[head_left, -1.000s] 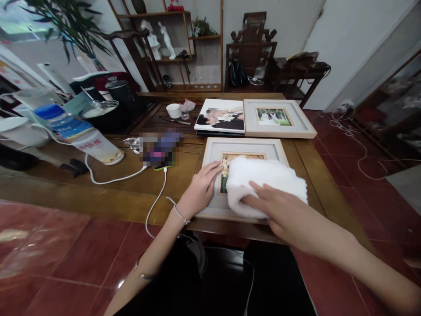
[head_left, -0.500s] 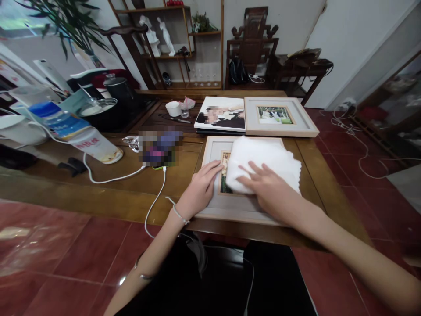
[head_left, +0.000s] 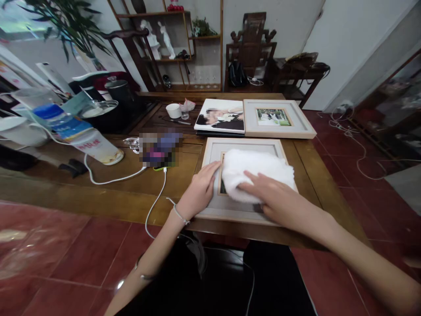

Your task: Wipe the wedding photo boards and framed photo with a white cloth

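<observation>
A light wooden picture frame (head_left: pixel 210 210) lies flat on the table in front of me. My left hand (head_left: pixel 201 186) rests on its left side, fingers stretched out flat and holding nothing. Over the middle of the frame is a fluffy white cloth (head_left: pixel 259 164), bunched up and covering most of the photo. My right hand (head_left: pixel 271 193) grips the cloth from the near side, its fingers pressed into the fabric. Only a narrow left strip of the photo shows beside the cloth.
Behind it lie a second framed photo (head_left: pixel 305 125) and a white photo panel (head_left: pixel 202 123). To the left, a plastic bottle (head_left: pixel 77 131) leans near white charging cables (head_left: pixel 153 206). A white cup (head_left: pixel 173 110) and a black pot (head_left: pixel 120 94) stand farther back on the wooden table (head_left: pixel 177 175).
My right hand has shifted slightly toward me, drawing the cloth down and left, and its fingers are more bent into it. The frame's top edge shows more. My left hand stays put.
</observation>
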Tool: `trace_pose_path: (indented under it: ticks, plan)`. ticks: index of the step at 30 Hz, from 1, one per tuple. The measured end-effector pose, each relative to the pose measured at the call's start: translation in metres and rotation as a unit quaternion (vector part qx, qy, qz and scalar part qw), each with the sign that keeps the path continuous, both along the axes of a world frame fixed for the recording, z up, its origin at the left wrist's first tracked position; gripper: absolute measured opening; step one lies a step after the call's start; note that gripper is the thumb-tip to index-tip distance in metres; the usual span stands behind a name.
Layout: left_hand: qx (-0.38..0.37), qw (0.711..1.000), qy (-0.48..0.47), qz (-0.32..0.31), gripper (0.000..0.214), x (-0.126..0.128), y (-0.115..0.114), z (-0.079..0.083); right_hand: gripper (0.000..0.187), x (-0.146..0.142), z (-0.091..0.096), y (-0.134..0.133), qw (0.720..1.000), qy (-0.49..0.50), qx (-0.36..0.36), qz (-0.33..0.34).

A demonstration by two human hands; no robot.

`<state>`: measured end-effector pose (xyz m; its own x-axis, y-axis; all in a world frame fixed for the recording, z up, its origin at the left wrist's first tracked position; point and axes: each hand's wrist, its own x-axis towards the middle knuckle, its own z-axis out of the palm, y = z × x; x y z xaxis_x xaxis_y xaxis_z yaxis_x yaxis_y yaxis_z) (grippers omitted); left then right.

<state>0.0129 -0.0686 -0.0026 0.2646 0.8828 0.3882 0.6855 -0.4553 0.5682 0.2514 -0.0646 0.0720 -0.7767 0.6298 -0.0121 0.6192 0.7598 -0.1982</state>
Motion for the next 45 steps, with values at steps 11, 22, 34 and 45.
trace_pose_path:
  ticks: [11,22,34,45]
  plan:
    - [-0.007,1.0,-0.004,-0.001,0.045,-0.001,-0.001,0.002,0.074,-0.025,-0.015,0.04,0.999,0.001,0.049,-0.003]
    - [0.011,1.0,0.006,-0.006,0.043,-0.002,0.0,0.0,0.071,0.012,0.018,-0.03,0.99,0.038,-0.102,0.089]
    - [0.003,1.0,0.008,-0.025,0.042,-0.002,0.0,0.003,0.064,-0.011,-0.031,0.074,0.981,-0.006,0.193,-0.01]
    - [0.015,1.0,0.003,-0.018,0.042,-0.003,0.001,0.002,0.064,-0.024,-0.025,0.055,0.986,-0.051,0.158,-0.03]
